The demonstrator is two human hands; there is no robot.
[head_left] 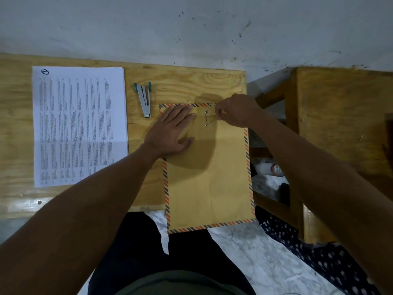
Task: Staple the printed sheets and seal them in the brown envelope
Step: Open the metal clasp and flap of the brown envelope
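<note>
1. The brown envelope (209,173) lies flat on the wooden table (191,81), its near end overhanging the edge. It looks light and bendable, so it needs pinning: the left hand (172,133) presses it flat, fingers straight.
2. The printed sheets (79,124) lie well apart to the left: thin and floppy, best lifted by an edge.
3. The stapler (144,100) lies between them, rigid and easy to grip.
4. The string (209,119) is fine and slack; the right hand (236,110) pinches it beside the clasp.
</note>
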